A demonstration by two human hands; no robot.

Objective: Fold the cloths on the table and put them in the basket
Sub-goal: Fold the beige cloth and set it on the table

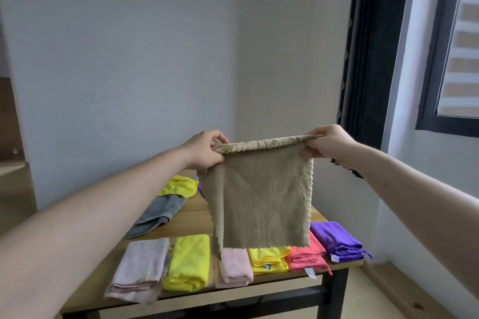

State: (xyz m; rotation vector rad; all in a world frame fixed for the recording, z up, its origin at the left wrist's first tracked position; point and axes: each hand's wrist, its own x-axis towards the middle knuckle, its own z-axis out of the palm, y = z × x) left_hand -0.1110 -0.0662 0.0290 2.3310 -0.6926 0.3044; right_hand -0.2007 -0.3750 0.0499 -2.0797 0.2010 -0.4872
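Observation:
A beige cloth [261, 199] hangs in the air above the wooden table [191, 217], doubled over along its top edge. My left hand [206, 151] pinches its top left corner and my right hand [328, 142] pinches its top right corner. Along the table's near edge lie several folded cloths: a pale pink one [141, 270], a yellow one [190, 263], a second pink one [236, 268], a second yellow one [269, 259], a coral one [307, 256] and a purple one [337, 241]. No basket is in view.
Farther back on the table lie an unfolded grey cloth [158, 211] and a crumpled yellow cloth [180, 185]; a bit of purple cloth [201, 188] peeks from behind the beige one. A dark curtain [373, 59] and a window [456, 46] are at right.

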